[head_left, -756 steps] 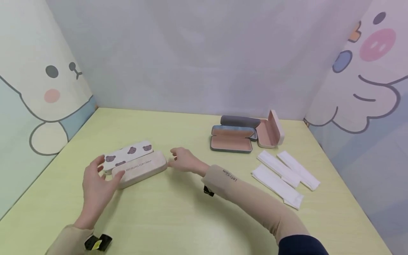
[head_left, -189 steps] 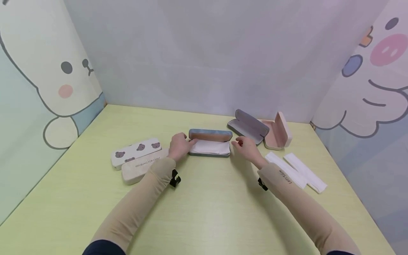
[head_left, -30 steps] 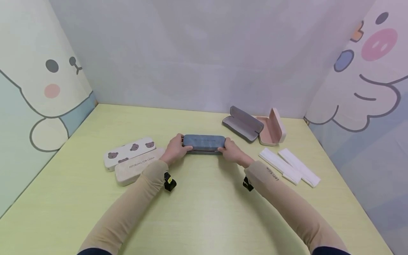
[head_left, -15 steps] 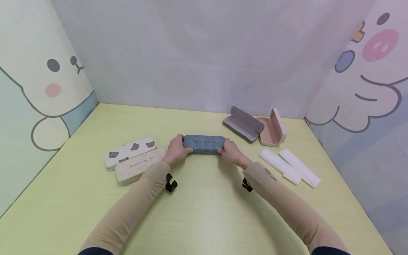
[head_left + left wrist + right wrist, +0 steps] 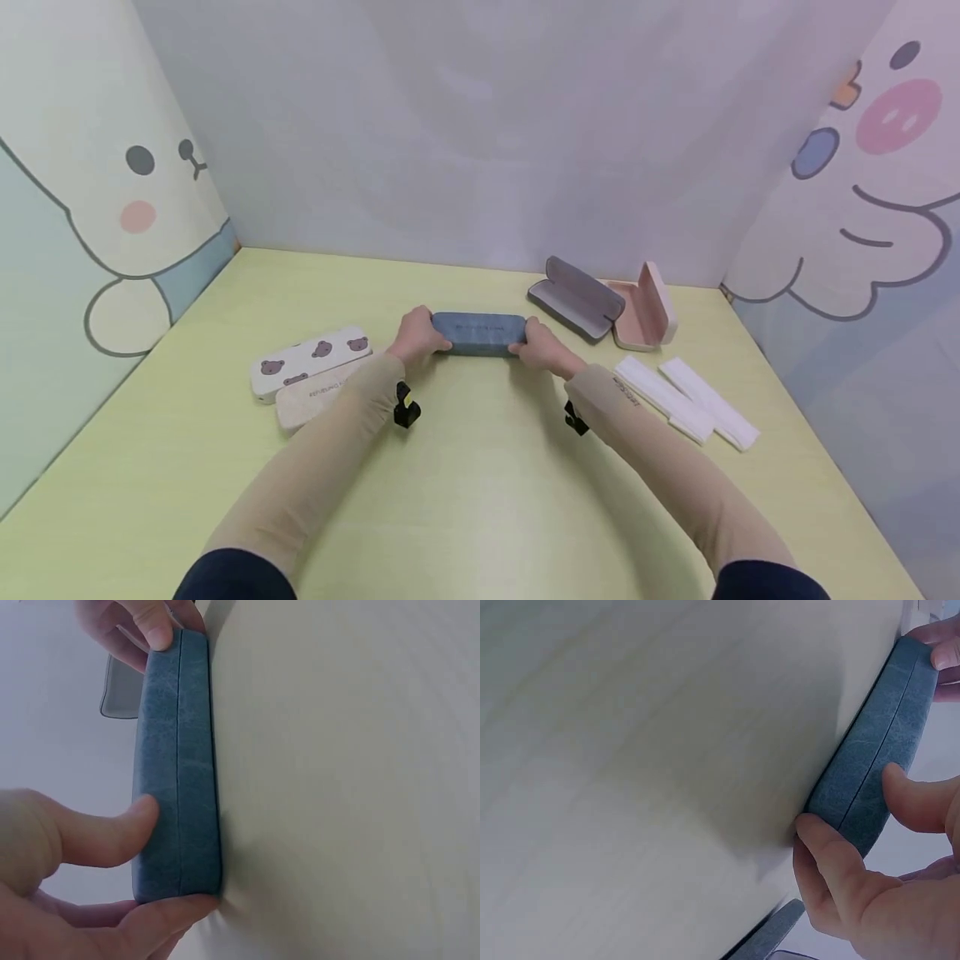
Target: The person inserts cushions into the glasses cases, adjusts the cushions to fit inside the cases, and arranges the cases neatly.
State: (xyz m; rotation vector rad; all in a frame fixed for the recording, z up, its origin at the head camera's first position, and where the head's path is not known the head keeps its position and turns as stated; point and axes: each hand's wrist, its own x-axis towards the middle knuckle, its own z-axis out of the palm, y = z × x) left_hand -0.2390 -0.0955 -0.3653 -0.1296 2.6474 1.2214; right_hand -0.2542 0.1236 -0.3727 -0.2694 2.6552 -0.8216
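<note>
Yellow table (image 5: 480, 492); bear-print case (image 5: 303, 360), cream case (image 5: 311, 395), open grey case (image 5: 573, 302), open pink case (image 5: 640, 320), white cloths (image 5: 662, 392)

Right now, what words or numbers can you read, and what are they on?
None reads clearly.
Closed, oblong, blue leather-look case: faint lettering on top, too small.
Long, rounded, cream-coloured case: dark lettering on top, too blurred.
Long beige fabric right sleeve: dark lettering near the cuff, too blurred.
</note>
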